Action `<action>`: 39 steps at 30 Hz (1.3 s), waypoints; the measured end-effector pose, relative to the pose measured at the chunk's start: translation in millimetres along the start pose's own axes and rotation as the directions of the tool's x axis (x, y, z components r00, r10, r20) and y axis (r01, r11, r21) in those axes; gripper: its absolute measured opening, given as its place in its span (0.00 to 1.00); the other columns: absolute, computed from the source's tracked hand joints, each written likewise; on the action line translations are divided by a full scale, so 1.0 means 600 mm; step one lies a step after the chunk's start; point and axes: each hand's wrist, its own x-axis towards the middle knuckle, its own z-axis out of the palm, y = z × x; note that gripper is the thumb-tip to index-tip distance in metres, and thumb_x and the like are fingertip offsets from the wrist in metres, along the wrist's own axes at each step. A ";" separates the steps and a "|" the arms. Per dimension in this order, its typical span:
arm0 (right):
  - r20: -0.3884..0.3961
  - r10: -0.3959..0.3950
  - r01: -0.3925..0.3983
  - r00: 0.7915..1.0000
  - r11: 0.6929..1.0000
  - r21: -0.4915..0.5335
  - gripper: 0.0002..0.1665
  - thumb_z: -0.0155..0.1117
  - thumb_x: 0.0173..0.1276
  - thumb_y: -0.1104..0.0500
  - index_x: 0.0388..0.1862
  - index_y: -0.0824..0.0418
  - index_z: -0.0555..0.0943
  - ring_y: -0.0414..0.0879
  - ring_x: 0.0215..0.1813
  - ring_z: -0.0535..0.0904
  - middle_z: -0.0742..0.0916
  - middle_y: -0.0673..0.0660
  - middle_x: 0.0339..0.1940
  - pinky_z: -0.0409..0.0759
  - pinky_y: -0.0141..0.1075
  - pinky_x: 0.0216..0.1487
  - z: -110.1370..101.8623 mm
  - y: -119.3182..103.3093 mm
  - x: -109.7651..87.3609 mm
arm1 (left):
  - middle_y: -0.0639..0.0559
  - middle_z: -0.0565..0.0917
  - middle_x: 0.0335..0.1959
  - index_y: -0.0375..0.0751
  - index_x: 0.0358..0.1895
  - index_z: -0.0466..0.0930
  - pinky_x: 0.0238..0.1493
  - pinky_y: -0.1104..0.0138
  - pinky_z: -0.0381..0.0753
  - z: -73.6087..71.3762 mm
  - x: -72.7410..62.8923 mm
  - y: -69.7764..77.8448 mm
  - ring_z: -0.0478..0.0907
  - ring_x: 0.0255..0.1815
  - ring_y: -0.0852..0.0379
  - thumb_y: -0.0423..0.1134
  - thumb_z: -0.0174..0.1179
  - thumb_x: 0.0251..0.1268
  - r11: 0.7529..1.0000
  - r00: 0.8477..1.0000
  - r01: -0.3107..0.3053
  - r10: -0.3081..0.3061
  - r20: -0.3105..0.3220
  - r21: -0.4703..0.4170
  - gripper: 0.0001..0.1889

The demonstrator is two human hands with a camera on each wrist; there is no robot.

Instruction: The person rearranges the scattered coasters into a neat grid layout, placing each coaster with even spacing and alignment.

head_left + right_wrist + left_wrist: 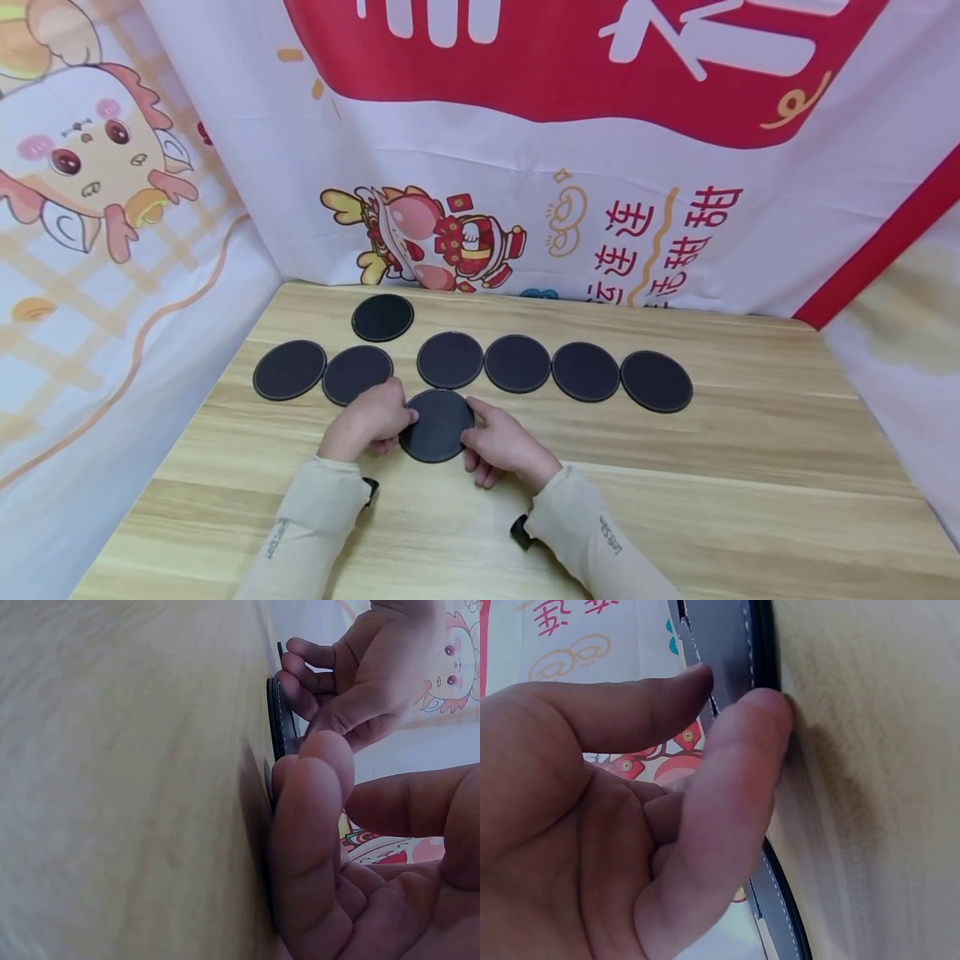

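Both hands are at a round black coaster with a stitched rim, low over the wooden table; its edge looks thick in the wrist views, and I cannot tell if it is more than one layer. At its left edge, my left hand holds it with the thumb over the top and fingers curled at the side. My right hand grips the right edge between thumb and index finger, its other fingers curled beneath. In the right wrist view, the left hand shows beyond the right hand's fingers.
Behind the hands, several matching coasters form a row, from the left one to the right one, with a gap partway. A single coaster lies farther back. Printed cloth hangs along the back of the table.
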 end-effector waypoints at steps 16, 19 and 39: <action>-0.013 -0.062 0.062 0.998 0.998 -0.033 0.42 0.55 0.73 0.65 0.83 0.59 0.53 0.46 0.12 0.75 0.83 0.65 0.18 0.78 0.38 0.12 0.012 -0.011 -0.011 | 0.17 0.68 0.57 0.15 0.67 0.60 0.48 0.35 0.75 -0.069 0.006 -0.091 0.74 0.54 0.24 0.33 0.52 0.65 0.973 0.956 0.120 -0.060 -0.286 0.198 0.31; 0.015 -0.101 0.101 0.995 0.995 -0.016 0.41 0.56 0.73 0.65 0.83 0.58 0.55 0.47 0.14 0.76 0.84 0.65 0.21 0.79 0.39 0.15 0.025 -0.023 -0.018 | 0.17 0.69 0.58 0.16 0.68 0.59 0.49 0.35 0.75 -0.073 0.006 -0.094 0.73 0.55 0.24 0.32 0.52 0.64 0.972 0.961 0.115 -0.057 -0.270 0.207 0.31; 0.160 0.025 -0.071 0.987 0.954 0.292 0.45 0.59 0.73 0.63 0.84 0.51 0.51 0.63 0.40 0.87 0.77 0.62 0.67 0.87 0.48 0.36 0.138 -0.149 0.107 | 0.09 0.58 0.60 0.18 0.71 0.54 0.55 0.31 0.68 -0.076 0.007 -0.119 0.59 0.61 0.14 0.44 0.58 0.72 0.971 0.939 0.194 -0.141 -0.314 0.143 0.38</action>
